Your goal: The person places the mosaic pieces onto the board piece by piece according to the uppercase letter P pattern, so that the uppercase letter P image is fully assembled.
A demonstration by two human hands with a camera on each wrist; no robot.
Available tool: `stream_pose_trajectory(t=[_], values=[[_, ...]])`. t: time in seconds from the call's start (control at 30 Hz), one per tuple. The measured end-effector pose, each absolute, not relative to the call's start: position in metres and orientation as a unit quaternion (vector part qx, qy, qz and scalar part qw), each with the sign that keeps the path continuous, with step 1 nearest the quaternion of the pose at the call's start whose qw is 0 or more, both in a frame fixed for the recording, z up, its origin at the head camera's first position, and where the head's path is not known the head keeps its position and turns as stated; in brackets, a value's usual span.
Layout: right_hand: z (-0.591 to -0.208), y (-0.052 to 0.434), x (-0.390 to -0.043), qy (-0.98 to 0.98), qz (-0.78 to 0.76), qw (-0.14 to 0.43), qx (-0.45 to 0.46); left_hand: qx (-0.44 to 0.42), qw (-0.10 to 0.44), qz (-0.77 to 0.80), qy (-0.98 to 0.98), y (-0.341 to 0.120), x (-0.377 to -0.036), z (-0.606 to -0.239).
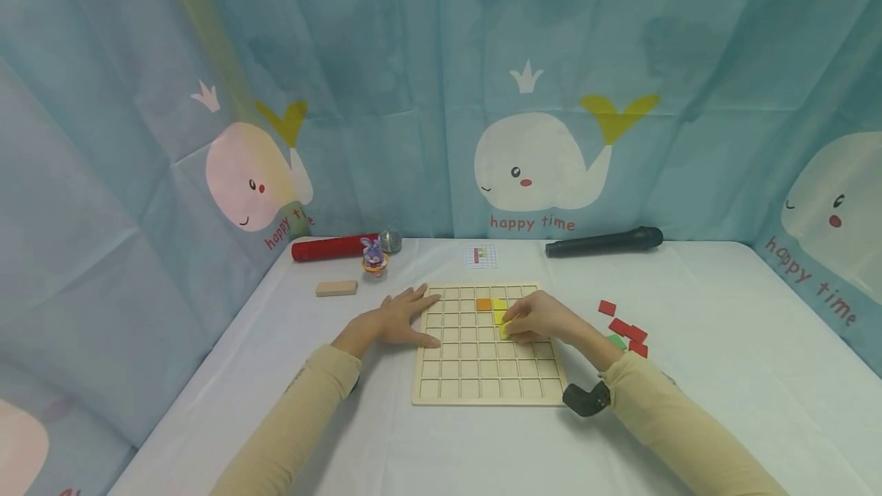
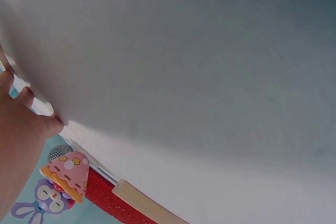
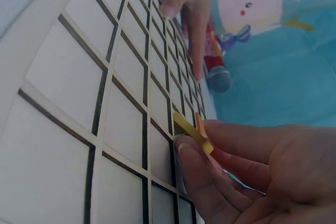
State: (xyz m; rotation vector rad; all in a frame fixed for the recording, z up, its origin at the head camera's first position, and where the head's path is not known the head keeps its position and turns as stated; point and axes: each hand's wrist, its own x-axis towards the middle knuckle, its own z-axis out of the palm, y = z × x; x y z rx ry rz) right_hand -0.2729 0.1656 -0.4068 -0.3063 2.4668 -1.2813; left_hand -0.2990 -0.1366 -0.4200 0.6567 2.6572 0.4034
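Yellow tile (image 3: 192, 131) pinched in right hand (image 1: 540, 318), over grid board (image 1: 482, 381).

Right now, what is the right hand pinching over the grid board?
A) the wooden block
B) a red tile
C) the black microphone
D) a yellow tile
D: the right hand pinches a yellow tile at the grid board; red tiles lie apart on the table.
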Motion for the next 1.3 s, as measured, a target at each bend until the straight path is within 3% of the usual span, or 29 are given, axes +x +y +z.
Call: stream_pose_trajectory(t=[1.3], values=[[-0.409, 0.179, -0.271, 0.881, -0.436, 0.162, -0.086, 0.237, 0.181, 0.139, 0.944, -0.137, -0.299, -0.419]])
